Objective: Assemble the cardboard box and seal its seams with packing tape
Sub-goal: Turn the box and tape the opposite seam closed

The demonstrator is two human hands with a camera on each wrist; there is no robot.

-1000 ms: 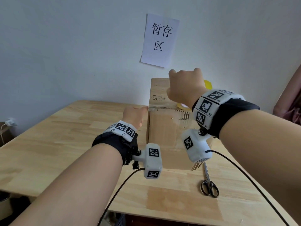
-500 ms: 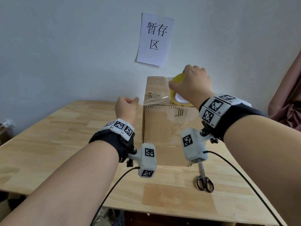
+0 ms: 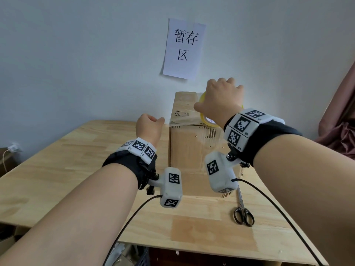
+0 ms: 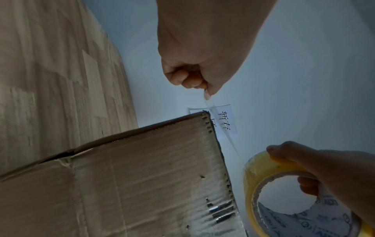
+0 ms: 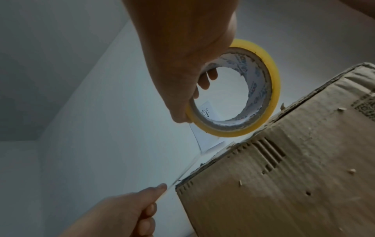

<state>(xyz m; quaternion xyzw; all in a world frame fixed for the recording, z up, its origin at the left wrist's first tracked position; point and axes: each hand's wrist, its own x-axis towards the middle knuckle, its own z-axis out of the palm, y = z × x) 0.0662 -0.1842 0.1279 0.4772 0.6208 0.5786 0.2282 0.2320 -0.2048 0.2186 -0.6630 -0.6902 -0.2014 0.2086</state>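
A brown cardboard box (image 3: 190,144) stands upright on the wooden table (image 3: 57,169), its flaps folded shut on top. My right hand (image 3: 219,100) grips a yellow roll of clear packing tape (image 5: 261,89) just above the box's top near edge. A strip of clear tape (image 4: 223,131) runs from the roll to my left hand (image 3: 149,127), which pinches its free end (image 5: 170,186) between thumb and forefinger beside the box's upper left corner. The strip hangs in the air over the box edge (image 4: 215,137).
Black-handled scissors (image 3: 243,212) lie on the table to the right of the box. A paper sign (image 3: 184,48) with characters is stuck to the wall behind. A reddish curtain (image 3: 342,120) hangs at the far right. Cables trail from both wrist cameras.
My right hand lifted the roll above the box top and shifted right, drawing the tape out. My left hand stayed beside the box corner with the tape end.
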